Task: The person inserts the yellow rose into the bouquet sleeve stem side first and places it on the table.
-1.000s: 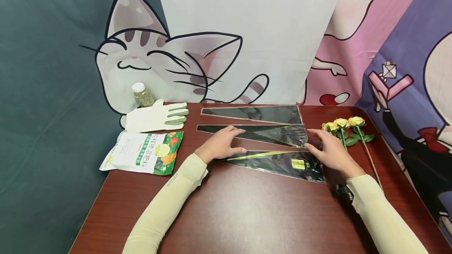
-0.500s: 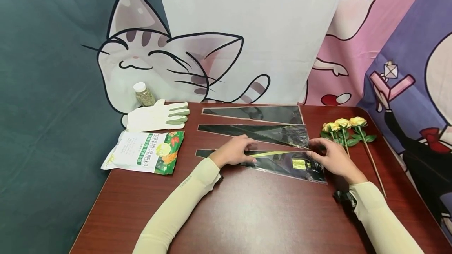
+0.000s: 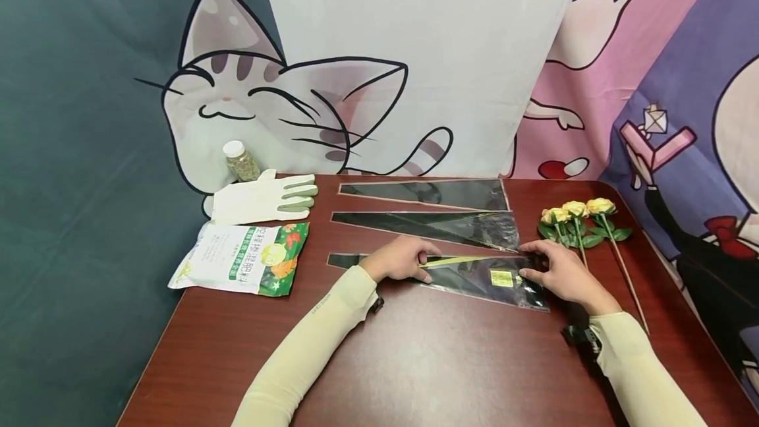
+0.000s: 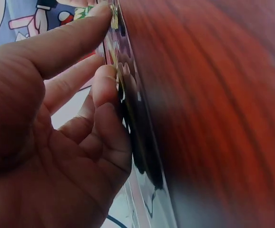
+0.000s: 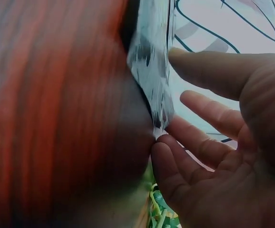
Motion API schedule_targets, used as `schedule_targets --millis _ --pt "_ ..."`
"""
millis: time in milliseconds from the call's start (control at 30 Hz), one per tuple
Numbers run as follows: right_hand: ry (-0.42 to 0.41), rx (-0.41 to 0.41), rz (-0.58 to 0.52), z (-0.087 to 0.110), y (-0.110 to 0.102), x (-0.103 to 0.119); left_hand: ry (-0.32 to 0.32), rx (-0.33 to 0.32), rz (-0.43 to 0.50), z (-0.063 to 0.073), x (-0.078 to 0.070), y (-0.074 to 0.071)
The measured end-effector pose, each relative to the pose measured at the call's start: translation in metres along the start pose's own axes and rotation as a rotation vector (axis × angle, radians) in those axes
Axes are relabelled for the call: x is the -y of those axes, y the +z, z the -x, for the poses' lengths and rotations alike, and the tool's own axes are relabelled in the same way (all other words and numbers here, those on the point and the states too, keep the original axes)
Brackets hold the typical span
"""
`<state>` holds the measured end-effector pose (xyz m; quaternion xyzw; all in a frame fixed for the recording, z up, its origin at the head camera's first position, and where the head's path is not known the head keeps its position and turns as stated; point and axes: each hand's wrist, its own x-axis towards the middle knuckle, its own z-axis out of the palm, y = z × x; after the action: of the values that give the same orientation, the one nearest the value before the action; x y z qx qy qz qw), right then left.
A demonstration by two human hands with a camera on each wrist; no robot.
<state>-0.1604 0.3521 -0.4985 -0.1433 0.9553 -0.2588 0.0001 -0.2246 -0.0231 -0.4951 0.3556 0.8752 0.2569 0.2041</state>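
Observation:
Three flat, tapered black-and-clear plastic flower sleeves lie one behind another on the table. The nearest sleeve [image 3: 468, 277] has a yellow stripe and a yellow label. My left hand [image 3: 400, 259] rests on its middle, thumb by the near edge; in the left wrist view the last fingers bend against the film. At the wide end, my right hand [image 3: 560, 272] touches the sleeve with spread, relaxed fingers. The right wrist view shows crinkled clear film [image 5: 152, 71] beside the thumb [image 5: 209, 71]. The middle sleeve [image 3: 427, 226] and far sleeve [image 3: 427, 193] lie untouched.
Yellow roses [image 3: 575, 209] with long stems lie at the right. On the left are a white-and-green printed bag [image 3: 243, 259], a white glove [image 3: 249, 201] with green fingertips, and a white-capped jar [image 3: 242, 160]. A printed cloth backdrop [image 3: 450, 38] stands behind the table [image 3: 415, 361].
My left hand has slid right along the nearest sleeve, baring its narrow end. My right hand has shifted slightly right and nearer, down onto the sleeve's wide end.

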Motion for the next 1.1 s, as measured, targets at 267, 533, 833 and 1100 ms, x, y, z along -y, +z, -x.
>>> schedule_targets --millis 267,533,833,1100 --pt "-0.038 -0.014 0.019 0.0002 0.0040 -0.0020 -0.015 0.034 -0.005 0.0020 0.0002 0.0001" --pt "-0.010 0.045 0.025 -0.0032 0.0014 -0.0008 -0.020 0.033 0.004 0.0010 0.0034 -0.0013" --pt "0.035 0.079 0.009 -0.0056 0.0001 -0.0028 -0.027 0.028 0.014 0.0000 0.0044 -0.0017" --pt "0.056 0.112 0.015 -0.0055 -0.0042 -0.0017 -0.022 0.029 0.018 -0.0004 0.0051 -0.0009"
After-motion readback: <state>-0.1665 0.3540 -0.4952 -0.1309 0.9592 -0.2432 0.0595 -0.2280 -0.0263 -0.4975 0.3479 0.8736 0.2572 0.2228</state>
